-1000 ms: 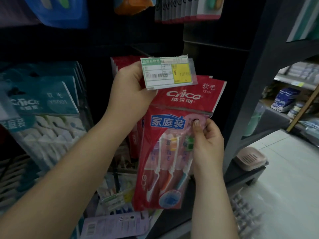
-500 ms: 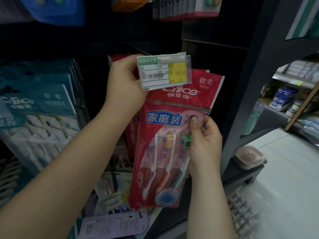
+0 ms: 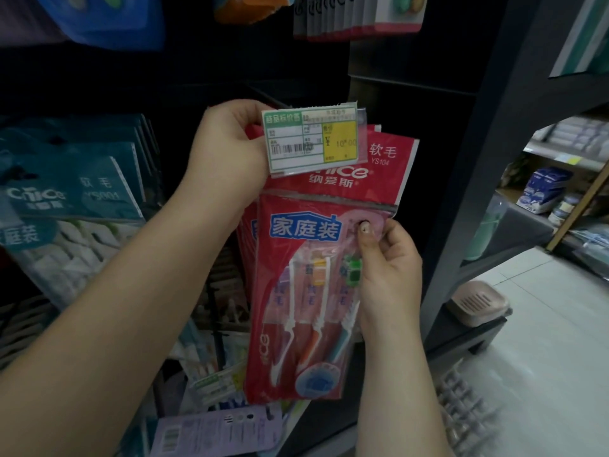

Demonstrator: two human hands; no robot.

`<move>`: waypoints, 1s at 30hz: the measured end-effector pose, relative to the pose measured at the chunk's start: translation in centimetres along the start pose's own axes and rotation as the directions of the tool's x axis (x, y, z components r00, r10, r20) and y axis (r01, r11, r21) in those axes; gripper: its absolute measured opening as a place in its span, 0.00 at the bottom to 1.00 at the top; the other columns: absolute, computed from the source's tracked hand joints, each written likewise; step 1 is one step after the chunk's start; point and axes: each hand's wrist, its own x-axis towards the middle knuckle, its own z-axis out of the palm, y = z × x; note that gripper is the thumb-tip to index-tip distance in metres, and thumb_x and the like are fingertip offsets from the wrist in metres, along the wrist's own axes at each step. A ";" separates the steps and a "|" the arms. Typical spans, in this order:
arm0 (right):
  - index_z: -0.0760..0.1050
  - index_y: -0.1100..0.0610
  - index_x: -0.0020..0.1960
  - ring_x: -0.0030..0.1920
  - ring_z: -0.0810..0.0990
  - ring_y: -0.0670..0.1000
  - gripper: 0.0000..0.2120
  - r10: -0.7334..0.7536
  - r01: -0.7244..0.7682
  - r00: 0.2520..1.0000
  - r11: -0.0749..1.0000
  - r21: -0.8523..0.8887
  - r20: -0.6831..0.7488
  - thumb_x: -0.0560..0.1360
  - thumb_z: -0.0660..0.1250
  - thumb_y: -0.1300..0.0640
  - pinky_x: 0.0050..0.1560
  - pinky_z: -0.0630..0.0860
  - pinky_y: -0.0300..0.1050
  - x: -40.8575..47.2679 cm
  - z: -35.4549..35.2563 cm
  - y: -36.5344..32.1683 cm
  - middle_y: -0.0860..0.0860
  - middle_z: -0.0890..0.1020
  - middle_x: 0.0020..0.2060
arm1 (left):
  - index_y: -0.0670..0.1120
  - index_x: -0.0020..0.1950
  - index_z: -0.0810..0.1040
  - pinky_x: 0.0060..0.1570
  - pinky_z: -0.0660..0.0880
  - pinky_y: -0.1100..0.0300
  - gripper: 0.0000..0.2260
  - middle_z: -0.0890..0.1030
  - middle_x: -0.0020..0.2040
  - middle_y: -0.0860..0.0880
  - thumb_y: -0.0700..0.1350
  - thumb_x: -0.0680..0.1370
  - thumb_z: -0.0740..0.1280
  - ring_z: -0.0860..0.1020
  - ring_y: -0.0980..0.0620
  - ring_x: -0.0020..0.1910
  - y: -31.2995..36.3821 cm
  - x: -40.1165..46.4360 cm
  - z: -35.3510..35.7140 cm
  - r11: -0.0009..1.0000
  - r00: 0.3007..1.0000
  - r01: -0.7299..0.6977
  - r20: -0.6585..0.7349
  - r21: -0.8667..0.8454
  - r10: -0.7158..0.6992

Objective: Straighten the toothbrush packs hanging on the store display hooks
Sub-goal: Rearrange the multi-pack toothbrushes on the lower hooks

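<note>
A red toothbrush pack (image 3: 303,291) with three brushes hangs at the centre, in front of more red packs (image 3: 392,159) on the same hook. My right hand (image 3: 385,275) pinches the front pack's right edge, thumb on its face. My left hand (image 3: 227,150) grips the top of the red packs beside the green and yellow price tag (image 3: 311,140) at the hook's end. The hook itself is hidden behind the tag and packs.
Teal toothbrush packs (image 3: 72,206) hang to the left. More packs (image 3: 356,14) hang above, and small items (image 3: 214,427) lie below. A dark shelf post (image 3: 478,179) stands right of the red packs, with a pink soap dish (image 3: 478,305) on a low ledge and tiled floor beyond.
Both hands and the red packs keep the same hold. The view has shifted slightly, with the packs sitting a little lower and left than a second ago.
</note>
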 end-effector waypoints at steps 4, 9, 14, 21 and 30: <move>0.77 0.52 0.46 0.39 0.83 0.45 0.04 0.009 -0.009 1.000 0.999 -0.031 0.006 0.77 0.63 0.58 0.37 0.76 0.37 -0.1 0.2 0.0 0.45 0.84 0.38 | 0.45 0.41 0.80 0.31 0.79 0.61 0.03 0.82 0.36 0.48 0.41 0.72 0.72 0.81 0.56 0.31 -0.4 0.7 0.0 0.998 0.999 0.027 -0.024 0.064 -0.026; 0.77 0.51 0.43 0.38 0.82 0.43 0.05 -0.007 -0.001 0.997 0.994 -0.108 -0.077 0.77 0.64 0.57 0.36 0.75 0.34 -0.1 0.2 0.4 0.46 0.84 0.37 | 0.51 0.33 0.76 0.37 0.75 0.60 0.11 0.78 0.33 0.52 0.40 0.74 0.68 0.77 0.55 0.33 -0.9 1.8 0.3 0.996 0.998 0.027 -0.063 0.083 -0.022; 0.76 0.50 0.41 0.37 0.81 0.43 0.07 -0.043 0.020 0.991 0.984 -0.178 -0.127 0.77 0.63 0.58 0.35 0.75 0.35 0.1 -0.3 0.4 0.47 0.83 0.37 | 0.49 0.42 0.79 0.40 0.80 0.59 0.02 0.82 0.42 0.50 0.43 0.73 0.72 0.81 0.54 0.41 -2.3 2.9 -0.3 0.984 0.994 0.068 -0.101 0.162 -0.052; 0.77 0.50 0.44 0.40 0.82 0.47 0.07 -0.048 0.037 0.997 0.984 -0.176 -0.055 0.77 0.63 0.60 0.39 0.77 0.39 0.1 -0.6 -0.5 0.49 0.84 0.40 | 0.53 0.45 0.74 0.51 0.77 0.50 0.04 0.81 0.47 0.48 0.44 0.75 0.67 0.79 0.52 0.48 -2.5 1.0 -0.9 0.971 0.963 -0.145 -0.196 0.192 0.183; 0.77 0.50 0.43 0.38 0.81 0.40 0.08 -0.059 0.061 0.998 0.981 -0.184 0.018 0.77 0.63 0.60 0.37 0.73 0.31 -0.1 -0.1 -1.1 0.45 0.83 0.38 | 0.50 0.46 0.79 0.45 0.80 0.54 0.08 0.82 0.44 0.53 0.40 0.74 0.62 0.82 0.54 0.45 -1.4 -1.4 -1.6 0.936 0.943 -0.331 0.073 0.119 0.325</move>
